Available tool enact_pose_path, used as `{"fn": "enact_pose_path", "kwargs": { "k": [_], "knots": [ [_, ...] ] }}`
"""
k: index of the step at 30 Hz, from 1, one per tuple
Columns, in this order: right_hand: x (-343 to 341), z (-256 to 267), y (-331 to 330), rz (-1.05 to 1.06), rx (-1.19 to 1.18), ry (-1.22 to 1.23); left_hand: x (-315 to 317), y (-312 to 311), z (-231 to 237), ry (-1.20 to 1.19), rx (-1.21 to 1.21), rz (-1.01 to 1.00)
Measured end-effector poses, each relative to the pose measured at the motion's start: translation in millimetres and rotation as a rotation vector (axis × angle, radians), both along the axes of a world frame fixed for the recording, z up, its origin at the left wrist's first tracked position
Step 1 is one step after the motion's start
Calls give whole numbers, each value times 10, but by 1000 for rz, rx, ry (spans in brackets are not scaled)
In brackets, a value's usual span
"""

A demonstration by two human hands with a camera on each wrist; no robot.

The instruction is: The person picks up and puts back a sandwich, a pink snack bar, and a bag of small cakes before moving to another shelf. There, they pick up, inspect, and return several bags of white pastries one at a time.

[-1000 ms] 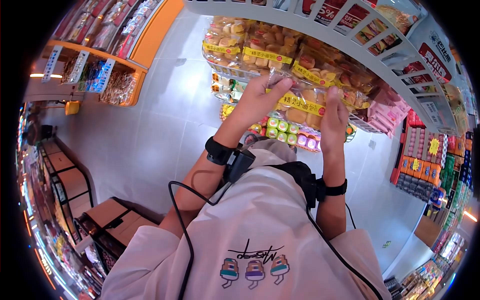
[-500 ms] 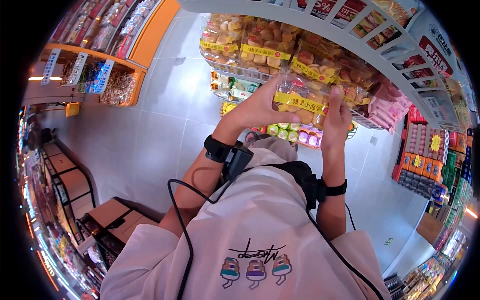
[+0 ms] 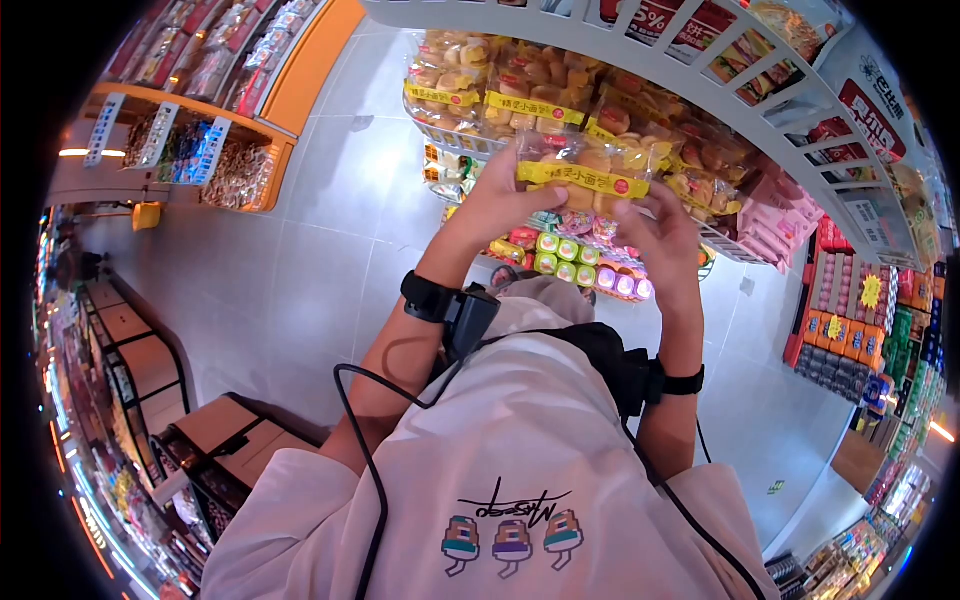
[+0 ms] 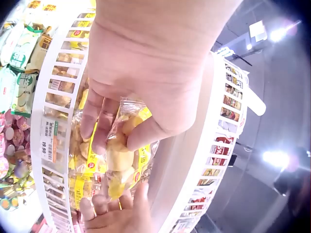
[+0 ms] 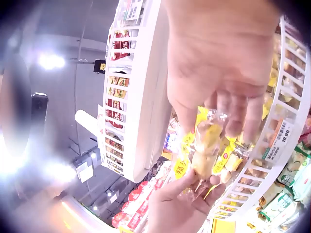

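Observation:
A clear bag of small bread buns [image 3: 583, 172] with a yellow printed band is held up in front of a basket of similar bags. My left hand [image 3: 497, 205] grips its left end, thumb on the near side and fingers behind, as the left wrist view also shows. At the bag's right end is my right hand [image 3: 662, 235], its fingers loosely spread. The right wrist view shows this hand [image 5: 221, 63] with thumb and fingers on either side of the bag's end, close to the wrapper.
Behind the held bag, a white basket [image 4: 43, 160] holds more bagged buns [image 3: 535, 90]. A pale slotted shelf rim [image 3: 690, 45] curves above on the right. Lower shelves carry green and purple cups [image 3: 565, 258]. An orange-edged snack shelf [image 3: 285, 100] stands at the left.
The bag has moved left and slightly up. My left thumb, spread wide half a second ago, now lies on the bag's near edge. My right hand's fingers have loosened and spread.

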State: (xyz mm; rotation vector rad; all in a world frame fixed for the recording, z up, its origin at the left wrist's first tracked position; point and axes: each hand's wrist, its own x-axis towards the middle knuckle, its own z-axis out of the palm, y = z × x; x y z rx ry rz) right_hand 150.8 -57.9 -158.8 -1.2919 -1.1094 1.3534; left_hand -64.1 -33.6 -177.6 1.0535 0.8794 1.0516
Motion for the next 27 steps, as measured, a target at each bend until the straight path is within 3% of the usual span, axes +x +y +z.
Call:
{"fn": "enact_pose_path", "kwargs": {
  "k": [10, 19, 22, 27],
  "knots": [
    [25, 42, -19, 126, 117, -55, 14, -14, -82, 33, -17, 15],
    [22, -16, -102, 69, 92, 174, 50, -92, 31, -15, 1, -98],
    [31, -27, -141, 72, 80, 162, 129, -90, -6, 44, 114, -47],
    [28, -74, -169, 6, 28, 151, 147, -113, 20, 77, -79, -88]
  ]
}}
